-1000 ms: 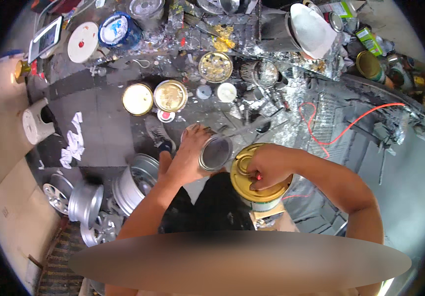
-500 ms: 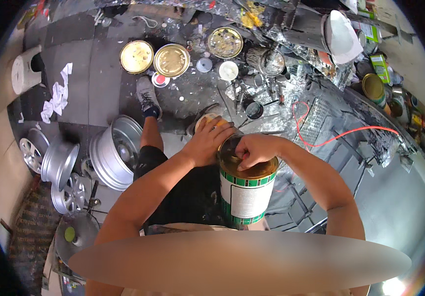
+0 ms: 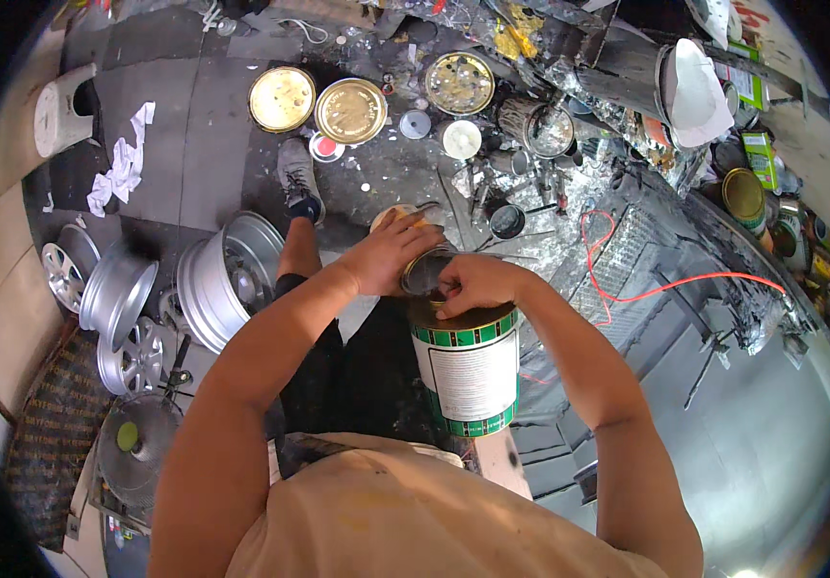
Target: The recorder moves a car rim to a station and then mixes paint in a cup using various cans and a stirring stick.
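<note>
A large green-and-white metal paint can (image 3: 470, 371) stands in front of me, its brownish gold top facing up and partly covered. My right hand (image 3: 477, 283) is closed over that top, fingers curled down at its far left part; what they pinch is hidden. Just beyond the can's far left edge, my left hand (image 3: 395, 252) curls around a small container with a dark round rim (image 3: 424, 274), which sits close against my right fingers. A round whitish and orange thing (image 3: 394, 216) shows past the left knuckles, mostly covered.
Silver wheel rims (image 3: 227, 279) lie on the left, near a fan (image 3: 140, 453). Gold can lids (image 3: 351, 111), a white-topped tub (image 3: 461, 140) and a dark cup (image 3: 506, 221) are on the stained floor ahead. A red hose (image 3: 685, 282) crosses at right.
Both hands and the can's top have shifted a little left. The dark round rim between my hands now shows more plainly past the can's edge. My view has also moved slightly.
</note>
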Tool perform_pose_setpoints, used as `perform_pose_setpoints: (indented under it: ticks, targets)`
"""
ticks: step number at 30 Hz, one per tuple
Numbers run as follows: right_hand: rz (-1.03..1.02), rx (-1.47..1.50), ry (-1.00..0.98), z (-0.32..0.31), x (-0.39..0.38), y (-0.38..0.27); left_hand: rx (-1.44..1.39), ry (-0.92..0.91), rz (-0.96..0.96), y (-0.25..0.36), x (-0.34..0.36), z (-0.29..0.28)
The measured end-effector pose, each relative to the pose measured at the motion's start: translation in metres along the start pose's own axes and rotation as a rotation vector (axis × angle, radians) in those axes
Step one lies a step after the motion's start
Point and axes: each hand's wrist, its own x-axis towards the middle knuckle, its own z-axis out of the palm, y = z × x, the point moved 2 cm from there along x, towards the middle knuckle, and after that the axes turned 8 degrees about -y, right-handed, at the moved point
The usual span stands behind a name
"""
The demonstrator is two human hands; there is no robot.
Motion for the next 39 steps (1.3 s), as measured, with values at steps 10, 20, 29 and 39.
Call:
perform_pose_setpoints:
  ticks: [10,20,29,39]
  targets:
    - [0.007,0.011,-0.030,-0.010,0.020,0.012,-0.019,-0.074,-0.002,-0.016,0.016,-0.004]
    - [0.041,0.125,-0.036,-0.009,0.020,0.014,-0.005,-0.093,-0.080,-0.026,0.016,0.010]
    - [0.071,0.135,-0.024,-0.008,0.021,0.011,-0.045,-0.123,-0.063,-0.031,0.016,0.022]
    - [0.094,0.096,-0.042,-0.009,0.031,0.012,0.003,-0.155,-0.063,-0.027,0.015,0.015]
